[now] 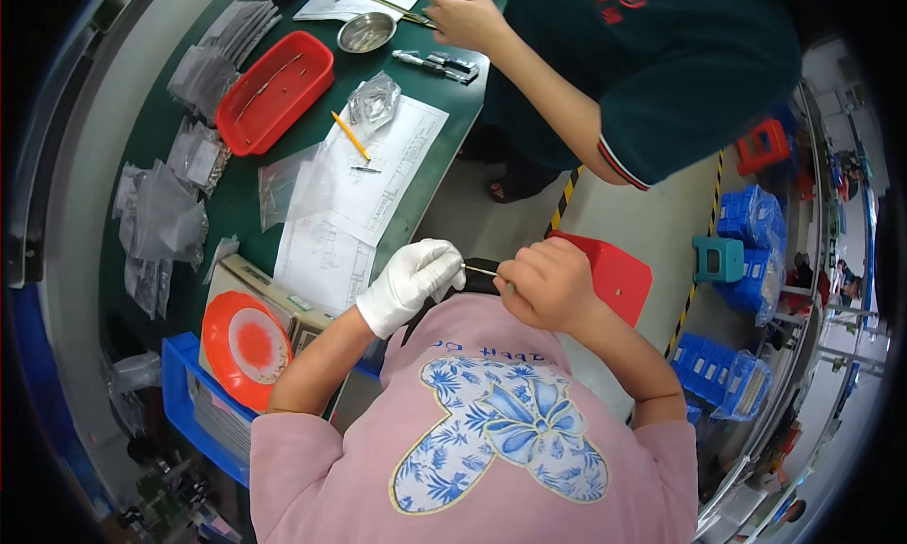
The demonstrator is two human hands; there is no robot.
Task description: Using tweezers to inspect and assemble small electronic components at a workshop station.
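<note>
My left hand [416, 278], in a white glove, is closed with thumb and fingers pinched together in front of my chest. Whatever sits in that pinch is too small and covered to make out. Bare and curled, my right hand [550, 284] grips a thin metal rod-like tool [481, 271], whose shaft reaches across to the gloved fingertips. Its rear end is mostly hidden in my right palm. Beside the gloved hand, printed drawing sheets [326, 251] lie on the green table, with an orange pen [351, 136] and a small metal piece [366, 170] on them.
On the green table [248, 225] are a red tray [312, 91], plastic bags [165, 213], a metal bowl [367, 32] and an orange-red dish [219, 341] on a cardboard box. Another person's hand [465, 17] works at the far end. A red stool [616, 275] stands right.
</note>
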